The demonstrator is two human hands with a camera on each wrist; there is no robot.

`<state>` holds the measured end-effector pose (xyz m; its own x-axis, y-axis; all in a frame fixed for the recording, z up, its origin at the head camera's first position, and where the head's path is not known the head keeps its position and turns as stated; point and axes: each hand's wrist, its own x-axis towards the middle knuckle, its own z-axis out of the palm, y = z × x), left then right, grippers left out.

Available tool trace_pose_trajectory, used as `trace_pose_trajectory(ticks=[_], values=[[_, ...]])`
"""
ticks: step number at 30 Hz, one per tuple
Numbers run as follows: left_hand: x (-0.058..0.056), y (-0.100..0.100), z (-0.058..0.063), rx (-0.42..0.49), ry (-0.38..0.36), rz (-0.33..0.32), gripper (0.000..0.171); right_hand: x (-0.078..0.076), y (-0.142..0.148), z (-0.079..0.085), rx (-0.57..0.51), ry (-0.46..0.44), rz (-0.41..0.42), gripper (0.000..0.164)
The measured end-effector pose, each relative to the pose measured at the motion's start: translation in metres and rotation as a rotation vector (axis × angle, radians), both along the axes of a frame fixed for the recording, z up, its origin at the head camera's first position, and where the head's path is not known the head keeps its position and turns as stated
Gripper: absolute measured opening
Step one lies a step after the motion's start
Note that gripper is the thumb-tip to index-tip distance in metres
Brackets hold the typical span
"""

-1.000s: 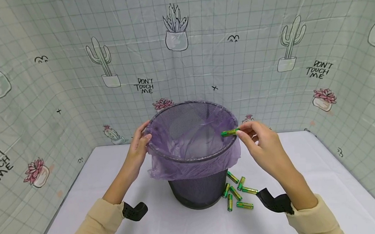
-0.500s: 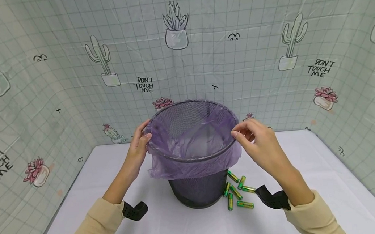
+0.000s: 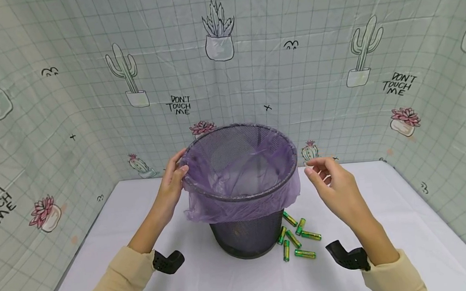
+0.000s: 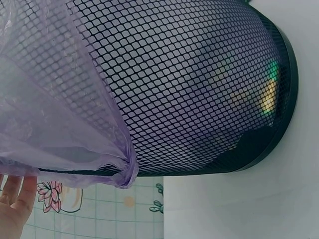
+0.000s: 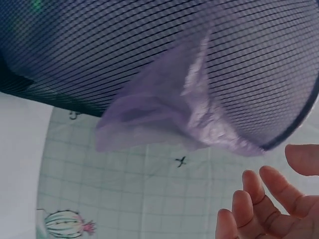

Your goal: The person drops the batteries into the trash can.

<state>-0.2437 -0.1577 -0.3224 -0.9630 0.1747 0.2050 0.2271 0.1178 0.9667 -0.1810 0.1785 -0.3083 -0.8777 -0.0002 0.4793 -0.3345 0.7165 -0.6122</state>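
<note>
A black mesh wastebasket (image 3: 245, 239) stands upright on the table, lined with a thin purple plastic bag (image 3: 241, 210) folded over its rim. My left hand (image 3: 172, 181) grips the rim at the left side, thumb on the near side and fingers behind. To the right of the rim, apart from it, my right hand (image 3: 337, 188) hangs in the air with loosely curved fingers and holds nothing. Several green-and-gold batteries (image 3: 293, 239) lie loose at the right foot of the wastebasket. Through the mesh in the left wrist view, blurred green and gold batteries (image 4: 270, 92) show low inside.
The white-covered table (image 3: 165, 276) ends at a grid-patterned curtain (image 3: 265, 80) printed with cacti, which encloses the back and sides. Black camera mounts (image 3: 348, 257) stick out from both wrists, the right one just beyond the batteries.
The right hand held a battery over the right rim a second ago; the battery has left its fingers. The hand has since drawn back to the right. My left hand stays in place.
</note>
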Motion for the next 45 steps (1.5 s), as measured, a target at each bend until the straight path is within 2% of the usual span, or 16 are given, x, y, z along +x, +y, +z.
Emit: trace_pose_trajectory(ticks=[6,26,39,45], values=[[0.001,0.0,0.001,0.004,0.004,-0.002,0.054,0.002,0.011,-0.021,0.031,-0.058,-0.038,0.026],[0.002,0.002,0.001,0.014,0.003,-0.009,0.055,0.01,0.044,-0.095,0.034,-0.379,-0.07,0.035],[0.0,0.001,0.003,0.01,0.011,0.005,0.054,0.004,0.057,-0.132,0.003,-0.55,-0.063,0.034],[0.0,0.001,0.002,0.008,0.003,0.003,0.055,0.004,0.063,-0.147,0.022,-0.636,-0.044,0.034]])
